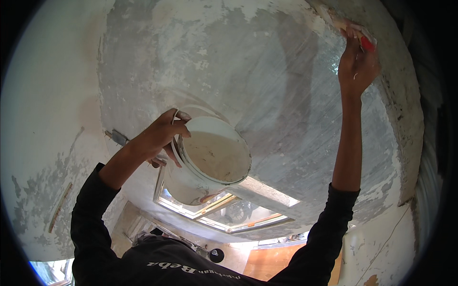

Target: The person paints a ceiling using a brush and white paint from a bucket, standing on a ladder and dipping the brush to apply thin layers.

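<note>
One white bucket (217,155) held in the left grip (163,132), well left of the red tool (367,44) held in the right grip (357,66), tool's long axis unclear.

Gripping a white bucket (180,183) by its rim with the left hand (167,131), mouth toward the camera, stained and speckled inside. Holding a partly red object (367,44), too small to identify, in the raised right hand (360,66), near the rough edge of a patchy grey wall (267,71). Wearing dark sleeves (93,214), pushed up both forearms.
</note>
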`<state>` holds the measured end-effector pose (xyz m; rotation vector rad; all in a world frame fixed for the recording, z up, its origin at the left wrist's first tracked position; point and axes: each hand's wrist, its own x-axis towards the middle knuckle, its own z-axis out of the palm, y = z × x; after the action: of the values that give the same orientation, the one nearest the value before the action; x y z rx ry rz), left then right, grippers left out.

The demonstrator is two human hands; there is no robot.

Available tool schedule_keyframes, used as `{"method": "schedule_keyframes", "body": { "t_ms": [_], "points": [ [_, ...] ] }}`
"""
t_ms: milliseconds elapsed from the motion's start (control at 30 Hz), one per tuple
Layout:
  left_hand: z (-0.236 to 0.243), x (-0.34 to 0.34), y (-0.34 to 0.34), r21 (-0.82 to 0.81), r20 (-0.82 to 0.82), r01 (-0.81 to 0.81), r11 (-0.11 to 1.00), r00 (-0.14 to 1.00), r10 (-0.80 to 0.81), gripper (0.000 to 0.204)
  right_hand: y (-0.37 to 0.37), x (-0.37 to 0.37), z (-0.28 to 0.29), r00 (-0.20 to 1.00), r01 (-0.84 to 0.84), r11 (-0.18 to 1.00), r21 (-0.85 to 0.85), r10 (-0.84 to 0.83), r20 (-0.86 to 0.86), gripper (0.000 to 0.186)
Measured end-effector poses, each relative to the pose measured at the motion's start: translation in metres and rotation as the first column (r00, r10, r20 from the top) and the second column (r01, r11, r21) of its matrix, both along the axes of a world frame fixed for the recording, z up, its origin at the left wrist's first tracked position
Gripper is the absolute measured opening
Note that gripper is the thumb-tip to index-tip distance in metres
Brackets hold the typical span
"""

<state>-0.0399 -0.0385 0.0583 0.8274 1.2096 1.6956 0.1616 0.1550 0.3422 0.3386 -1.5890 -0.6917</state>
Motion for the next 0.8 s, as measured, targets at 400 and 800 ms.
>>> {"method": "schedule_keyframes", "body": {
  "t_ms": [400,800],
  "points": [
    [-0.003,-0.003,-0.004,-0.128,0.016,0.026,0.991,1.0,-0.024,0.047,0.01,0.028,-0.23,0.84,0.178,0.983,-0.039,-0.131,0.527,0.019],
    [-0.042,-0.007,-0.011,-0.1,0.011,0.133,0.986,0.991,-0.132,0.049,-0.033,0.021,-0.157,0.952,0.009,0.989,-0.149,0.036,0.303,0.044]
  ]
}}
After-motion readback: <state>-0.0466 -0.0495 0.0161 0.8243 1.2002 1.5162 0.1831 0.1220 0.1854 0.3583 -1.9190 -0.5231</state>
